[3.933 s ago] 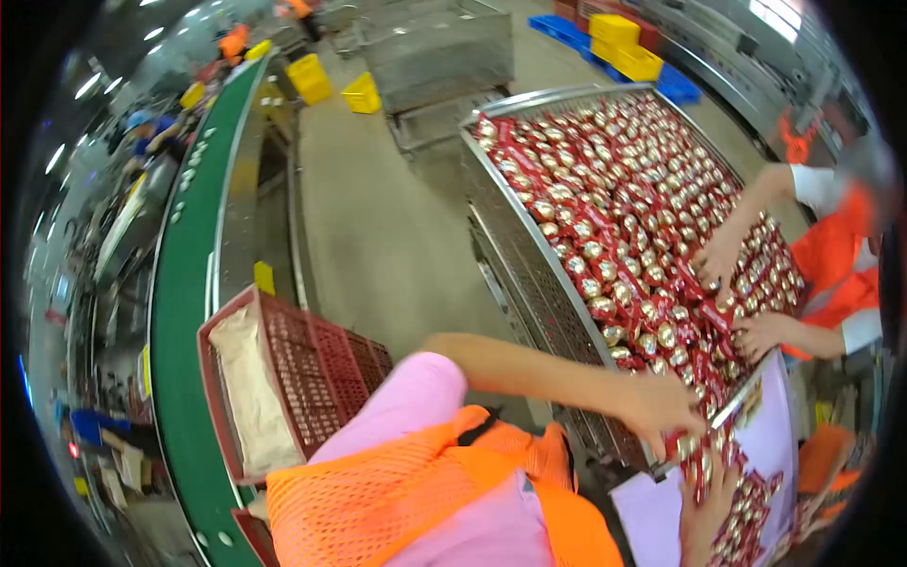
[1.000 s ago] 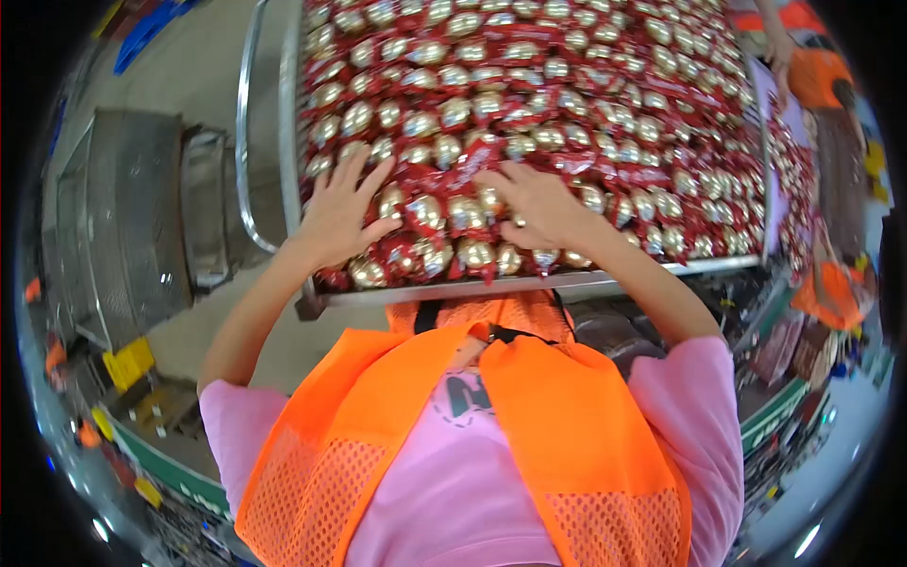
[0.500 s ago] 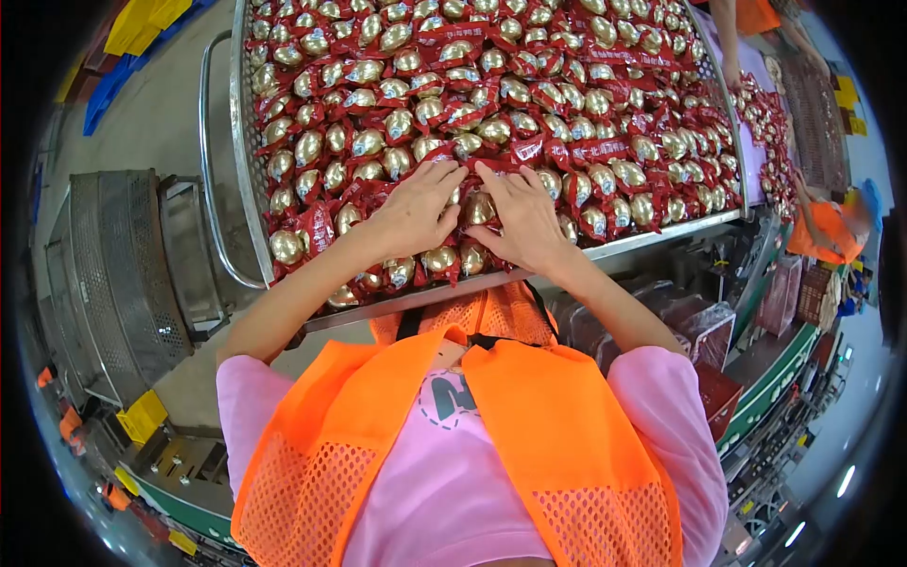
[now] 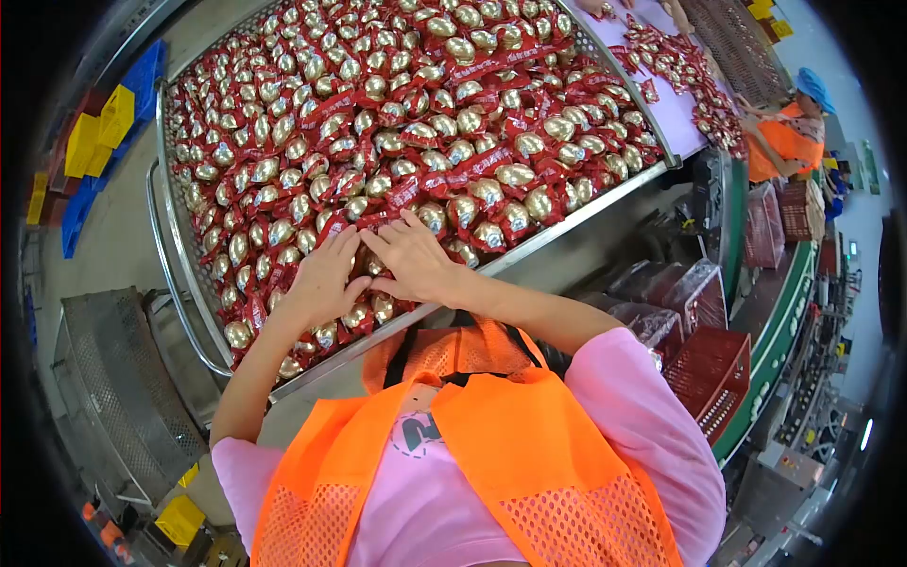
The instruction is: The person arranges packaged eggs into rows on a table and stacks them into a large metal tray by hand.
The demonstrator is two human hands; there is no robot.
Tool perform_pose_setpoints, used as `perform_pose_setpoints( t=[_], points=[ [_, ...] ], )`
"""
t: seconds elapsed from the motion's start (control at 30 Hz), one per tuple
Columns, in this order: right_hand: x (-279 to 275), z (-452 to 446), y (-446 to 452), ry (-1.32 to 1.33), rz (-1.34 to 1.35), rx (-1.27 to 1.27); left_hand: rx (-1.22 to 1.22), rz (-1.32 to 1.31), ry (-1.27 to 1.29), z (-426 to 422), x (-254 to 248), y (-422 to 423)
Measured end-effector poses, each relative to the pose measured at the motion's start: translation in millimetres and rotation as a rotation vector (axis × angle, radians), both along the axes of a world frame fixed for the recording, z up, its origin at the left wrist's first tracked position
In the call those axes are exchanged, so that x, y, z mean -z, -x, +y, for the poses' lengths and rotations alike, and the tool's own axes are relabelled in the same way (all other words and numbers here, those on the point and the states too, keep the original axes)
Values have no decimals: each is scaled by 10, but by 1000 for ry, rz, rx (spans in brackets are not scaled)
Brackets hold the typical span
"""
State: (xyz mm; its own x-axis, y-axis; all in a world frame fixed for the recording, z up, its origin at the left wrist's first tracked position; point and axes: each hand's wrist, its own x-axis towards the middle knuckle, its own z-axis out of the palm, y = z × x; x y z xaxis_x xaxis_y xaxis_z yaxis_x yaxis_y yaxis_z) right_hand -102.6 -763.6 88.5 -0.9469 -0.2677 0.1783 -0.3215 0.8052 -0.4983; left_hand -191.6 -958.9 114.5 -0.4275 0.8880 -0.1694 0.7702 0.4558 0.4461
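Rows of gold, egg-shaped packs in red wrappers [image 4: 515,175] fill a large metal tray cart [image 4: 529,248]. My left hand [image 4: 324,276] rests on the packs near the cart's front edge, fingers spread a little and pointing away from me. Beside it, my right hand [image 4: 413,260] lies on the packs with its fingers apart, its fingertips close to those of my left hand. Between the two thumbs and palms a few packs show. No pack is seen lifted by either hand.
Beyond the cart's right end, a lilac surface [image 4: 675,118] bears loose red packs, with a person in an orange vest [image 4: 789,142] nearby. Red crates [image 4: 709,373] stand at right beside a green conveyor [image 4: 775,364]. Yellow crates [image 4: 115,115] and a mesh cart [image 4: 128,378] are at left.
The view has turned, so the tray now lies slanted. Both hands, earlier apart on the packs, have come close together and now sit further left in view.
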Motion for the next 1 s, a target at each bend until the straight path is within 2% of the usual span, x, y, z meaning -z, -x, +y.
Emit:
perform_pose_setpoints(
  t=[0.07,0.1,0.13,0.17,0.2,0.23,0.3,0.37,0.43,0.6,0.7,0.8,0.83,0.9,0.97,1.0],
  points=[
    [-99,313,-79,150,175,-65,-29,227,20,44,-34,17],
    [-208,565,-135,197,214,-19,-55,330,34,98,-48,-29],
    [-332,884,-146,198,245,26,-178,247,-70,324,-232,-82],
    [-315,1241,-108,140,285,14,-200,201,-182,553,-317,-122],
    [-401,1528,-111,-61,217,37,-196,173,-217,807,-368,-194],
    [-273,1800,-51,-118,172,1,-149,183,-246,1033,-248,-230],
    [-152,2093,25,-85,-51,-131,-161,105,-46,1454,-133,-321],
    [-12,2133,58,-175,-144,-212,-184,204,45,1664,91,-353],
    [7,2176,159,-178,-127,-278,-201,89,86,1684,182,-304],
    [12,2395,198,-125,-206,-356,-296,78,-181,1885,364,-497],
    [70,2368,240,-167,-257,-356,-301,17,-152,1882,297,-482],
    [-104,2295,222,-293,-355,-355,-265,-19,-69,1806,166,-440],
    [-132,2282,203,-280,-360,-361,-281,-32,-118,1734,80,-414],
    [-183,2291,146,-254,-371,-356,-295,-56,-217,1458,-98,-307],
    [-149,2296,72,-275,-333,-341,-374,100,-156,980,-328,-247],
    [-151,2261,12,-304,-291,-318,-388,55,-69,728,-308,-277]
  ],
)
